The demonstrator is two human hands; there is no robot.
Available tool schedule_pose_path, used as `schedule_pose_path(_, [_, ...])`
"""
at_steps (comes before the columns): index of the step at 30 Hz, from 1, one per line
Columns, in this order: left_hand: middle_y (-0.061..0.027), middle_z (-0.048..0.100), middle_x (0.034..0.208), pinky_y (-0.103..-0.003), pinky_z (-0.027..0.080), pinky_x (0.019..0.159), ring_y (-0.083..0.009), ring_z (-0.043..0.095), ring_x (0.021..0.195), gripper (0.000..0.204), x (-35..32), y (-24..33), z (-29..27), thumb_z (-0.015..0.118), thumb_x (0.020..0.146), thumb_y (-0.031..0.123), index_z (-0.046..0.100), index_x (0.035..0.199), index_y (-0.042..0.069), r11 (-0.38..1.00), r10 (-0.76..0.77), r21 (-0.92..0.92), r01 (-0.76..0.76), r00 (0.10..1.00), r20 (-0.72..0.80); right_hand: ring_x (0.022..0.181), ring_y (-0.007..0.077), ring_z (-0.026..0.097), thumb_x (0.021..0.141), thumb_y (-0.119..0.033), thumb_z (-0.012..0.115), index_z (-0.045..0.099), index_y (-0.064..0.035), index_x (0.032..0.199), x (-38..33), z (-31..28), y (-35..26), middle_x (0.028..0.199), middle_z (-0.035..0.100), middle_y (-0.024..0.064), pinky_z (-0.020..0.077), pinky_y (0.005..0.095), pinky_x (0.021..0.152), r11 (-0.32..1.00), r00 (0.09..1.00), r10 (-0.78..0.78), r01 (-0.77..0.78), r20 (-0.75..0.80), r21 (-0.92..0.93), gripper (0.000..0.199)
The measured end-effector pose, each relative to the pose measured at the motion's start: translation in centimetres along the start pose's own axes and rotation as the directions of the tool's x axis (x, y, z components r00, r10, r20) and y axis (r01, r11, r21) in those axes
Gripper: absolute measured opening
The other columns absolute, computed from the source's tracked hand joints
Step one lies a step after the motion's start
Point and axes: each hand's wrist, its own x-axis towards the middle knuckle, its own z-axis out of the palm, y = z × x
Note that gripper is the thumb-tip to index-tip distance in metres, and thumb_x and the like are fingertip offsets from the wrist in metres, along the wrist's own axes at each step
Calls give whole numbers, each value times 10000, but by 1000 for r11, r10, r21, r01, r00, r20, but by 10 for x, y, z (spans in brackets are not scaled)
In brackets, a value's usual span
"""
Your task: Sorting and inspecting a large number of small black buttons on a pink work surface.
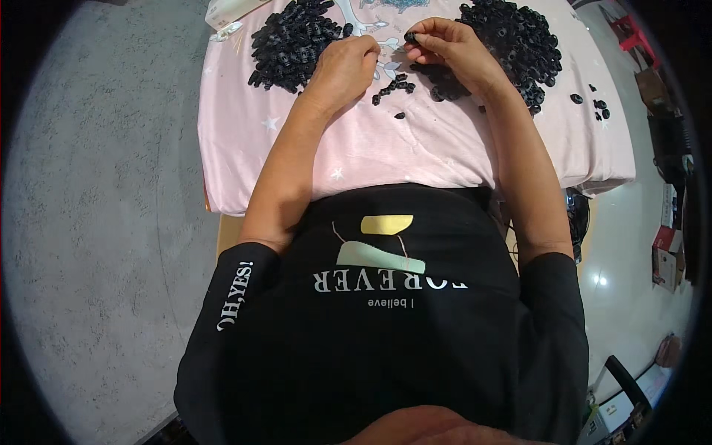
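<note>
near strip of pink cloth (415, 159) between table edge and hands: bare, open passage. left pile (293, 41) of black parts blocks far-left of table. right pile (519, 41) blocks far-right, spreading down beside right hand (452, 48). short row of parts (393, 85) and one stray lie just below the hands. left hand (345, 67) near right hand; narrow gap between. scattered parts (593, 104) dot right edge.

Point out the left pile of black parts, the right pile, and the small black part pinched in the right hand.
left pile (293, 41): head view, middle of the heap.
right pile (519, 41): head view, middle of the heap.
small black part (410, 35): head view, the bit showing at the right hand (449, 48) fingertips.
</note>
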Motion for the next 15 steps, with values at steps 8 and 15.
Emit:
schedule_pose_path(8, [-165, 675, 866, -358, 512, 730, -282, 660, 772, 155, 0, -6, 1, 610, 873, 89, 649, 989, -7, 997, 72, -29, -72, 997, -2, 838, 97, 664, 985, -111, 553, 617, 8, 1112, -1, 2, -2, 962, 670, 65, 551, 202, 795, 1000, 1000, -3, 3, 13, 3, 186])
schedule_pose_path(15, [-10, 648, 860, -214, 498, 693, -80, 615, 768, 122, 5, 1, 6, 604, 922, 49, 641, 1026, -2, 789, -180, -579, 205, 979, 101, 833, 85, 654, 982, -133, 565, 622, -2, 1104, 0, 0, -2, 942, 662, 45, 535, 200, 774, 1000, 998, -15, 16, 54, -14, 188])
